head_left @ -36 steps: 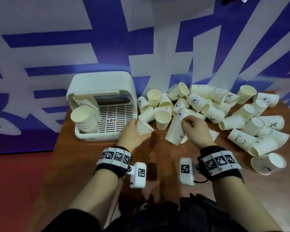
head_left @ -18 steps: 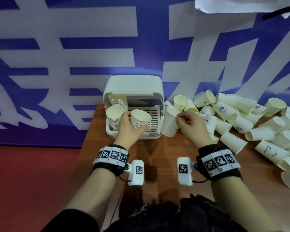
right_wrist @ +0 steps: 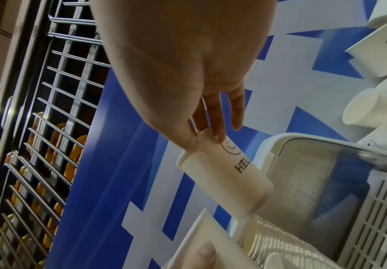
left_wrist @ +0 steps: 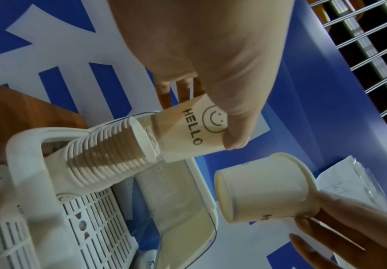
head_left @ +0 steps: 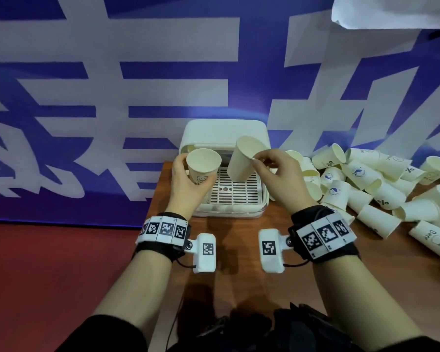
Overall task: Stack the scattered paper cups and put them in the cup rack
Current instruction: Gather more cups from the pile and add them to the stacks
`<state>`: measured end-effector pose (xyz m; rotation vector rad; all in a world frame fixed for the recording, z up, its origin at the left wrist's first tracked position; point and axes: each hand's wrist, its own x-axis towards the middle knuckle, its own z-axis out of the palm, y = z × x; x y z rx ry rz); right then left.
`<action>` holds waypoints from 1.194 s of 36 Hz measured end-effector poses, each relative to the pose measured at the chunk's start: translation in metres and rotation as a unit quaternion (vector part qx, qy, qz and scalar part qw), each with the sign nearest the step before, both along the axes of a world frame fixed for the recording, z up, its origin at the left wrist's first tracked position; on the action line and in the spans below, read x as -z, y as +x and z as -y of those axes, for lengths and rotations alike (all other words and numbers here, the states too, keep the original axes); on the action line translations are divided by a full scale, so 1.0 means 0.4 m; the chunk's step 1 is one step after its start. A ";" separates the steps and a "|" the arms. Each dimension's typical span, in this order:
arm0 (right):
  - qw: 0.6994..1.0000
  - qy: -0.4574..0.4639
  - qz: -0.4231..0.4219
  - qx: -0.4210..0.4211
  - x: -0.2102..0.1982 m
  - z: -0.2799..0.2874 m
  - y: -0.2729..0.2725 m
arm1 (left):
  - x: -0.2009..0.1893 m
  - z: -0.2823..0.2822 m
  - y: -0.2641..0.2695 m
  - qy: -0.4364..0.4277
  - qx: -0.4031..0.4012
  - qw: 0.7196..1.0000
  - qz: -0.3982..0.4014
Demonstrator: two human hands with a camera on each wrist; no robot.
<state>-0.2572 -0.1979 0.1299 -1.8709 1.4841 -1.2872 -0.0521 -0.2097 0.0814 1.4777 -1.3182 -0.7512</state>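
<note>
From the head view, the job looked well short of done. The left hand had its fingers curled round a smiley cup, mouth up, over the left side of the cup rack. The right hand pinched the rim of a second cup between thumb and fingertips, tilted above the rack's slotted tray. To the right a big heap of loose cups lay on their sides across the wooden table; I judged most of the work was still to come.

In the left wrist view, the held cup showed a smiley face and the word HELLO. It sat just at the mouth of a long nested stack that leaned inside the rack, so some cups were already stowed. Whether it touched the stack I could not tell. The thumb pressed against the printed wall, the other fingers wrapped behind.

The right wrist view showed the second cup carrying the same print, plain cream paper with a rolled rim, undented. The thumb and two fingers pinched its rim, while another finger stood clear and straight. Its base pointed down toward the stack's ridged rims below.
</note>
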 end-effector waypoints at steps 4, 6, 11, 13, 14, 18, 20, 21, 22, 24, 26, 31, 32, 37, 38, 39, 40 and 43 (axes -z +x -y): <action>1.000 -0.014 0.005 -0.004 -0.015 0.019 0.029 | -0.005 0.019 0.023 -0.022 -0.019 0.999 -0.023; 0.999 -0.030 0.010 -0.007 -0.023 0.030 0.042 | -0.004 0.030 0.034 -0.027 -0.027 0.999 -0.030; 0.998 -0.058 0.021 -0.020 -0.031 0.053 0.075 | 0.007 0.051 0.053 -0.016 -0.030 0.998 -0.044; 0.997 -0.064 0.017 -0.030 -0.030 0.063 0.086 | 0.015 0.061 0.058 -0.009 -0.029 0.998 -0.047; 0.997 -0.066 0.013 -0.034 -0.028 0.069 0.091 | 0.018 0.065 0.059 -0.003 -0.028 0.998 -0.048; 0.997 -0.071 0.012 -0.036 -0.017 0.086 0.113 | 0.023 0.081 0.057 0.016 -0.021 0.998 -0.056; 0.996 -0.076 0.018 -0.044 -0.010 0.090 0.125 | 0.025 0.086 0.054 0.021 -0.015 0.998 -0.054; 0.996 -0.077 0.018 -0.051 -0.007 0.092 0.130 | 0.027 0.088 0.054 0.024 -0.013 0.998 -0.048; 0.995 -0.077 0.016 -0.056 -0.003 0.094 0.134 | 0.029 0.089 0.055 0.029 -0.012 0.999 -0.043; 0.995 -0.075 0.010 -0.064 0.006 0.098 0.141 | 0.038 0.091 0.058 0.040 -0.012 0.998 -0.037; 0.995 -0.073 0.004 -0.069 0.018 0.102 0.148 | 0.048 0.093 0.062 0.050 -0.012 0.998 -0.028; 0.994 -0.063 0.000 -0.092 0.042 0.116 0.163 | 0.078 0.099 0.068 0.060 -0.004 0.998 -0.019; 0.994 -0.060 -0.003 -0.096 0.047 0.119 0.166 | 0.086 0.101 0.069 0.063 -0.002 0.998 -0.024; 0.992 -0.034 -0.035 -0.114 0.079 0.135 0.176 | 0.118 0.109 0.078 0.083 -0.015 0.996 0.020; 0.991 -0.030 -0.049 -0.122 0.086 0.140 0.177 | 0.121 0.109 0.079 0.087 -0.015 0.996 0.024; 0.989 -0.024 -0.064 -0.131 0.092 0.144 0.177 | 0.123 0.109 0.080 0.089 -0.009 0.996 0.024; 0.987 -0.019 -0.078 -0.139 0.098 0.148 0.178 | 0.127 0.108 0.081 0.087 -0.002 0.996 0.026; 0.983 -0.015 -0.100 -0.153 0.110 0.158 0.181 | 0.143 0.108 0.092 0.080 0.009 0.996 0.041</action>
